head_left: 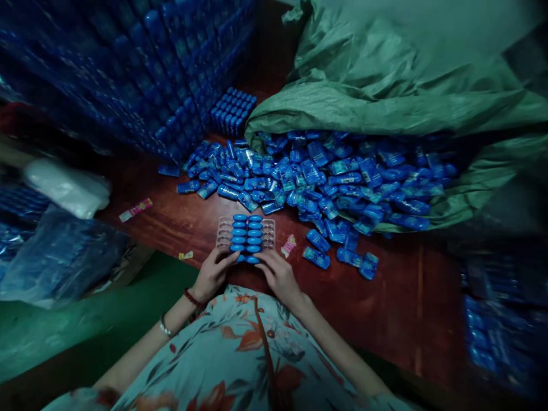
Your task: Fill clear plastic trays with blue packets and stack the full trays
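Right in front of me a clear plastic tray (224, 231) with moulded hollows lies on the table. Two columns of small blue plastic packs (240, 233) stand close together along its middle. At the tray's near end my left hand (212, 274) has thumb and fingers closed around the last pack of the left column. My right hand (280, 278) grips the nearest pack of the right column, fingers over its outer end. Beyond the tray spreads a big heap of loose blue packs (308, 177), some with printed labels.
A green woven sack (377, 91) lies open behind the heap. Tall stacks of blue packs (149, 74) rise at the left, near a small block of packs (233, 111). Wrapper scraps (289, 245) dot the red-brown table (398, 308). Plastic-wrapped bundles (55, 257) sit at the left.
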### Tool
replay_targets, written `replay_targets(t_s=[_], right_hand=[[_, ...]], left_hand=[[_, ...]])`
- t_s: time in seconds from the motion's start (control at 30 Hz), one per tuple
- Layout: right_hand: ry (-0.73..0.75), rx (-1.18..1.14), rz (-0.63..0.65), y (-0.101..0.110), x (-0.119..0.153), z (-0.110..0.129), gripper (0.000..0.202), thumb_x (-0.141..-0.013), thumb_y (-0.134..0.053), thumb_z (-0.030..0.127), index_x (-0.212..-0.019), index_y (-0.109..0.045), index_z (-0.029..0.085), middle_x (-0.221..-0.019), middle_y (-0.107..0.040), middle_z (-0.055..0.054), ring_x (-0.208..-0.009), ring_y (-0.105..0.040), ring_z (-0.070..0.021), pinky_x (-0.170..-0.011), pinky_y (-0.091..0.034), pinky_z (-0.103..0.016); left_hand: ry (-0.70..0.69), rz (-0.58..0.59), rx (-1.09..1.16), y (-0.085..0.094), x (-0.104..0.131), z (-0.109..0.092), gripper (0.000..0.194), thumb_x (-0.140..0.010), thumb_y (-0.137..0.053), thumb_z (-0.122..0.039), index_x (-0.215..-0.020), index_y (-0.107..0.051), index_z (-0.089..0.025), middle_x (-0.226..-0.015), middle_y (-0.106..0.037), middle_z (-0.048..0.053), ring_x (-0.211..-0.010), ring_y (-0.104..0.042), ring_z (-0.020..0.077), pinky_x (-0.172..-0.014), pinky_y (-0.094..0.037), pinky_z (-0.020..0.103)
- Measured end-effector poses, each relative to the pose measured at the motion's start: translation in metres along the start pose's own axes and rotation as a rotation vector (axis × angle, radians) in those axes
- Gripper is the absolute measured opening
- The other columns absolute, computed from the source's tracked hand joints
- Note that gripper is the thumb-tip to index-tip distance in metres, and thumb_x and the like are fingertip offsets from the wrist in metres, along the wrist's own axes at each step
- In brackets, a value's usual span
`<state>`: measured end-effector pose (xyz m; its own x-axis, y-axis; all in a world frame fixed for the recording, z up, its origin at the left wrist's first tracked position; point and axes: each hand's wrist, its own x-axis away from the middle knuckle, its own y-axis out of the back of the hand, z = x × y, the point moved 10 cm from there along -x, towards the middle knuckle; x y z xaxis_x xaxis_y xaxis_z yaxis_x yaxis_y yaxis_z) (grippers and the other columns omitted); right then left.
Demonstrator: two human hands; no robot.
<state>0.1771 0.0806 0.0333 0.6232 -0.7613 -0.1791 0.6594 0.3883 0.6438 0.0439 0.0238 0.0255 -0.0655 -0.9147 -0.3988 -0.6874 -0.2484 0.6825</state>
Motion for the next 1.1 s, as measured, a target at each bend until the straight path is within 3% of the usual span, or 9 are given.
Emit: replay_targets(t_s=[0.07, 0.17, 0.4, 0.63, 0.77, 0.87, 0.97, 1.1], right_hand=[[-0.074, -0.132, -0.066, 0.007, -0.009, -0.021, 0.018, -0.088, -0.049, 0.022, -0.099, -0.063, 0.021, -0.091, -0.066, -0.004, -0.085, -0.061, -0.0156, -0.077, -0.049, -0.03], [-0.116, -0.162, -0.051, 0.009, -0.03, -0.034, 0.014, -0.085, -0.053, 0.025, -0.092, -0.066, 0.021, -0.09, -0.069, -0.003, -0.084, -0.063, -0.017, -0.078, -0.048, -0.031], [-0.129, -0.202, -0.017, 0.015, -0.062, -0.033, 0.01, -0.081, -0.055, 0.025, -0.087, -0.061, 0.02, -0.073, -0.068, -0.001, -0.07, -0.064, -0.0169, -0.068, -0.048, -0.028], [-0.192, -0.328, -0.061, 0.021, -0.066, -0.036, 0.009, -0.077, -0.058, 0.029, -0.078, -0.056, 0.02, -0.062, -0.063, 0.003, -0.058, -0.062, -0.0155, -0.058, -0.047, -0.026], [-0.201, -0.327, -0.051, 0.018, -0.064, -0.038, 0.009, -0.076, -0.057, 0.028, -0.076, -0.055, 0.02, -0.06, -0.062, 0.003, -0.056, -0.062, -0.0148, -0.058, -0.047, -0.026], [-0.186, -0.219, -0.026, 0.016, -0.054, -0.037, 0.009, -0.077, -0.056, 0.028, -0.077, -0.058, 0.019, -0.062, -0.064, 0.001, -0.06, -0.062, -0.0157, -0.062, -0.047, -0.027], [-0.123, -0.08, -0.004, 0.017, -0.032, -0.026, 0.009, -0.078, -0.057, 0.027, -0.077, -0.061, 0.018, -0.07, -0.066, -0.001, -0.068, -0.062, -0.0171, -0.07, -0.046, -0.031], [-0.07, -0.126, -0.001, 0.016, 0.006, -0.013, 0.014, -0.081, -0.057, 0.032, -0.08, -0.062, 0.019, -0.08, -0.066, -0.003, -0.074, -0.061, -0.0167, -0.071, -0.047, -0.029]], left_hand=[[0.032, 0.028, 0.089, -0.002, -0.015, 0.004, 0.039, -0.089, -0.039, -0.009, -0.122, -0.054, -0.023, -0.103, -0.056, 0.008, -0.097, -0.057, 0.0147, -0.08, -0.049, 0.026], [0.078, 0.039, 0.153, 0.0, -0.039, 0.017, 0.033, -0.09, -0.039, -0.013, -0.117, -0.058, -0.02, -0.1, -0.058, 0.008, -0.093, -0.059, 0.014, -0.079, -0.049, 0.026], [0.146, 0.021, 0.328, 0.017, -0.086, 0.043, 0.024, -0.081, -0.059, -0.035, -0.089, -0.069, -0.015, -0.082, -0.065, 0.007, -0.079, -0.062, 0.0185, -0.072, -0.051, 0.03], [0.248, 0.118, 0.529, 0.011, -0.099, 0.049, 0.031, -0.072, -0.066, -0.042, -0.079, -0.068, -0.012, -0.065, -0.061, 0.002, -0.051, -0.056, 0.0115, -0.051, -0.047, 0.023], [0.266, 0.125, 0.583, 0.007, -0.099, 0.05, 0.035, -0.07, -0.066, -0.045, -0.078, -0.067, -0.011, -0.066, -0.061, 0.003, -0.051, -0.055, 0.0119, -0.05, -0.047, 0.024], [0.223, 0.13, 0.497, 0.008, -0.089, 0.038, 0.034, -0.072, -0.065, -0.046, -0.076, -0.067, -0.012, -0.065, -0.062, 0.003, -0.056, -0.057, 0.0145, -0.054, -0.048, 0.027], [0.125, 0.109, 0.369, 0.012, -0.064, 0.01, 0.026, -0.08, -0.059, -0.038, -0.08, -0.067, -0.014, -0.075, -0.065, 0.005, -0.07, -0.06, 0.0172, -0.066, -0.049, 0.029], [0.131, 0.079, 0.27, 0.006, -0.017, -0.013, 0.022, -0.087, -0.05, -0.031, -0.102, -0.063, -0.019, -0.091, -0.063, 0.007, -0.084, -0.059, 0.0176, -0.076, -0.048, 0.031]])
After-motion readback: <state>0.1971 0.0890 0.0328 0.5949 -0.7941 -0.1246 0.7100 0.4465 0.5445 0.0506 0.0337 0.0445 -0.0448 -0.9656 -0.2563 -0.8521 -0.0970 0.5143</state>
